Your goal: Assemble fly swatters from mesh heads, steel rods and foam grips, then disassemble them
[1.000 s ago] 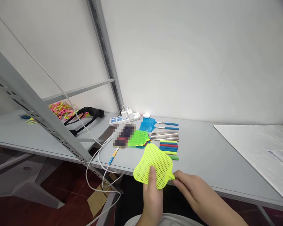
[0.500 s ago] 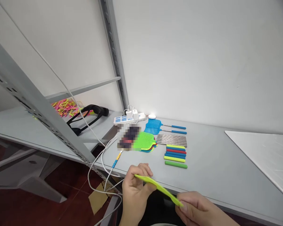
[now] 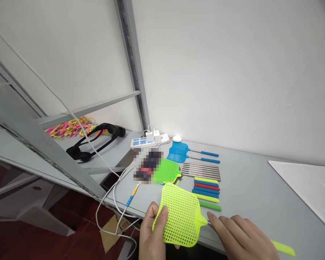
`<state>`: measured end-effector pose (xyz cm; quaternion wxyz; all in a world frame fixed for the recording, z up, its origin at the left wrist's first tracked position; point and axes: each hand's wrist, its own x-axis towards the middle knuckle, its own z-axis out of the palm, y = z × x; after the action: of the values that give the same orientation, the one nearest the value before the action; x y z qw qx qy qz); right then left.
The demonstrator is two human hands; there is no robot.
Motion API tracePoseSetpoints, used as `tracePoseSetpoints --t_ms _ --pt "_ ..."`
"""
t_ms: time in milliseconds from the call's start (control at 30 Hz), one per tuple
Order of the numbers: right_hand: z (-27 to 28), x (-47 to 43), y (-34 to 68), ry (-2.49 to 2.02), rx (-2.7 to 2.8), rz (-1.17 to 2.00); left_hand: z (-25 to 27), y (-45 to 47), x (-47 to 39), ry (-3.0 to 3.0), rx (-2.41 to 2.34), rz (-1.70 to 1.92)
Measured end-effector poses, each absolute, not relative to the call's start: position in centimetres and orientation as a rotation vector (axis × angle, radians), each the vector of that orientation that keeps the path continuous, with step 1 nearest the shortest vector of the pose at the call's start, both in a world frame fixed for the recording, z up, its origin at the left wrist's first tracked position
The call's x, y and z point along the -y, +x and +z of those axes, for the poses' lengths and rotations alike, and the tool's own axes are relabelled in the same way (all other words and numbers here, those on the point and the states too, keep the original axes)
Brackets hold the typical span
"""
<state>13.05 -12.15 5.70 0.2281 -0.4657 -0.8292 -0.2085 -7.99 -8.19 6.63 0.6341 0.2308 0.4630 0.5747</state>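
Observation:
My left hand (image 3: 154, 236) pinches the yellow-green perforated fly swatter head (image 3: 180, 216) by its left edge, thumb on the face. A short piece of metal rod (image 3: 209, 223) shows at the head's neck; how deep it sits there I cannot tell. Fingers of my right hand (image 3: 239, 236) wrap the rod, and a yellow-green handle (image 3: 284, 248) sticks out beyond that hand. Past my hands lie stacked swatter heads, green (image 3: 166, 171) on top, a row of metal rods (image 3: 202, 171), and several loose handles (image 3: 207, 191) in yellow, blue, red and green.
Two blue fly swatters (image 3: 180, 148) with handles lie near the wall. A power strip (image 3: 139, 142) with chargers and a white round device (image 3: 177, 138) stand behind. White cables (image 3: 115, 202) hang over the table's left edge. A black headset (image 3: 111, 130) rests beyond the metal upright.
The yellow-green swatter head has turned from edge-on to face-up. My right hand has moved right and now grips the rod, with the yellow-green handle showing past it. The view shifted slightly.

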Motion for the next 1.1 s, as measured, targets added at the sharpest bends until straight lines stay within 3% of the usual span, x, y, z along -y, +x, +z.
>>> tracePoseSetpoints --t_ms 233,700,967,1100 --pt "7.6 8.2 11.0 -1.251 2.306 -0.634 6.9 -8.4 6.4 0.282 -1.074 1.406" --pt "8.0 3.0 12.3 -1.245 2.320 -0.254 7.4 -9.3 1.7 0.272 -1.114 1.424" --pt "9.7 -1.1 11.2 -0.886 2.664 -0.229 6.9 -8.0 -0.2 0.243 -1.030 1.254" --pt "8.8 -3.1 10.9 -0.822 2.631 -0.271 5.5 -9.0 -0.1 0.300 -1.143 1.441"
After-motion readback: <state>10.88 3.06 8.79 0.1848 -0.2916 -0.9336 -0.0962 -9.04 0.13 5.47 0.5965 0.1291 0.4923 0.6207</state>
